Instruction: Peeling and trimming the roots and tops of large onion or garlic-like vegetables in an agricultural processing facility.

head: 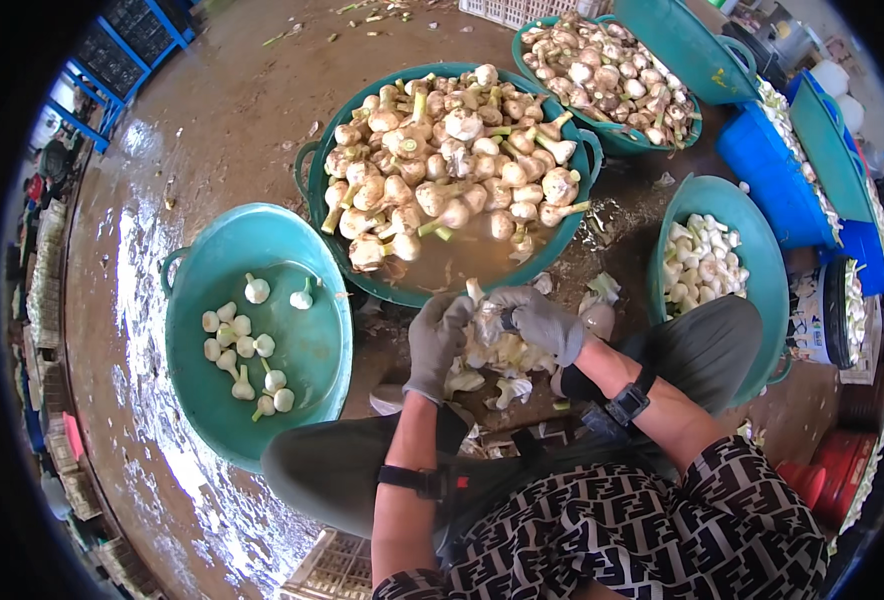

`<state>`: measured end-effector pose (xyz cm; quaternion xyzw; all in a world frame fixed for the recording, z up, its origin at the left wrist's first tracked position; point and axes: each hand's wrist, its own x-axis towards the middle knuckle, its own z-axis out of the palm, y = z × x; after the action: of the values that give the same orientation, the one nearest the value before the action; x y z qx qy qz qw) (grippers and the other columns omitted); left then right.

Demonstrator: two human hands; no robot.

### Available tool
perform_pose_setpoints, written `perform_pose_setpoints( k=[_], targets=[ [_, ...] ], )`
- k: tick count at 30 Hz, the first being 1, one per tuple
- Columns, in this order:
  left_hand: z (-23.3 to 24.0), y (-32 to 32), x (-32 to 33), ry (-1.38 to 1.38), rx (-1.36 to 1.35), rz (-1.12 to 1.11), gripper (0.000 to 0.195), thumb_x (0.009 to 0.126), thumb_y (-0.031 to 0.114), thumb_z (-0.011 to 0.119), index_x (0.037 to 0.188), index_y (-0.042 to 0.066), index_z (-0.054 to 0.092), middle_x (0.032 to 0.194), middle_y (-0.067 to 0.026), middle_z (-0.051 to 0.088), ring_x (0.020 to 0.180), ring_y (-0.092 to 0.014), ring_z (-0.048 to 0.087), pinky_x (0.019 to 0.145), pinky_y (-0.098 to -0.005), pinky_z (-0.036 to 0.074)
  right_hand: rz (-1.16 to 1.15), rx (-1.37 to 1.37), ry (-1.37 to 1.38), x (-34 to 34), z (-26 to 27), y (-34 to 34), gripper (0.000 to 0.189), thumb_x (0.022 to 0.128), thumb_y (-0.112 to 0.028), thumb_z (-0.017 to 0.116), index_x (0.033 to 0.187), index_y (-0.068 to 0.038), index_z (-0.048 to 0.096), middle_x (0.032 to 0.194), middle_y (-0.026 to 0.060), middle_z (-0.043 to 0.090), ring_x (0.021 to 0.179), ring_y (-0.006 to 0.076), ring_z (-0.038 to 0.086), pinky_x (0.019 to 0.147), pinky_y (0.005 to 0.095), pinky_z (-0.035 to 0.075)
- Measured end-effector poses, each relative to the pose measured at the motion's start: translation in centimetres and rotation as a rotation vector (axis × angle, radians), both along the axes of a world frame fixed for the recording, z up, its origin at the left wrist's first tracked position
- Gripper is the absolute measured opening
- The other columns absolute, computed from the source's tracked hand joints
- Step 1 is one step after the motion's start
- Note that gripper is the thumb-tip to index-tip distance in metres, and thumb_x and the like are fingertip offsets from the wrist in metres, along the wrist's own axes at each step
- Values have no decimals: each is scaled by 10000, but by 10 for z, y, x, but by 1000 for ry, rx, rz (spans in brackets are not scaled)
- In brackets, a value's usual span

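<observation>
My left hand [440,341], in a grey glove, pinches a garlic bulb [481,319] by its stem side, just below the rim of a large green tub [436,294]. My gloved right hand [543,319] grips the same bulb from the other side; a small dark object shows at its fingers, too small to name. Peeled garlic skins [513,356] lie heaped under both hands. Unpeeled, dirty garlic bulbs [446,161] with cut stems fill most of the large tub, with brownish water at its near side. Several cleaned white bulbs [243,346] lie in the teal tub [187,375] at the left.
On the right a green tub [768,300] holds white garlic bulbs [704,262]. Another tub [614,139] of unpeeled garlic stands at the back. Blue containers [776,176] and a bucket [809,315] line the right. A plastic crate [337,562] is at the bottom; the floor [224,97] is wet.
</observation>
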<state>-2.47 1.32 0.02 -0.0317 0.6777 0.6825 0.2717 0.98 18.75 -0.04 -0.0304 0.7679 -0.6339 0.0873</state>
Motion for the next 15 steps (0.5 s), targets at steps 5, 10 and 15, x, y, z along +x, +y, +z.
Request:
perform_pose_setpoints(
  k=[5,10,15],
  targets=[
    [-17,-3,-3,-48,123,217,449,861,388,524,1087,1,500,837,-73,558,640,-106,555,530,-214,470,-30,-185,-107,-9,2,2,239,712,60,490,914,2,605,834,47,620,756,102,538,695,263,439],
    [-16,11,-4,-386,523,208,489,876,443,472,1125,22,480,936,-76,561,697,-143,570,564,-272,497,136,132,133,-15,11,3,277,689,72,509,951,25,589,964,81,596,885,147,549,775,282,443],
    [-40,-1,-7,-346,607,237,377,905,379,447,1058,40,504,905,-66,547,694,-140,542,622,-266,495,457,221,338,-14,31,-8,204,645,24,566,848,2,572,866,109,592,794,265,568,707,330,452]
  ],
)
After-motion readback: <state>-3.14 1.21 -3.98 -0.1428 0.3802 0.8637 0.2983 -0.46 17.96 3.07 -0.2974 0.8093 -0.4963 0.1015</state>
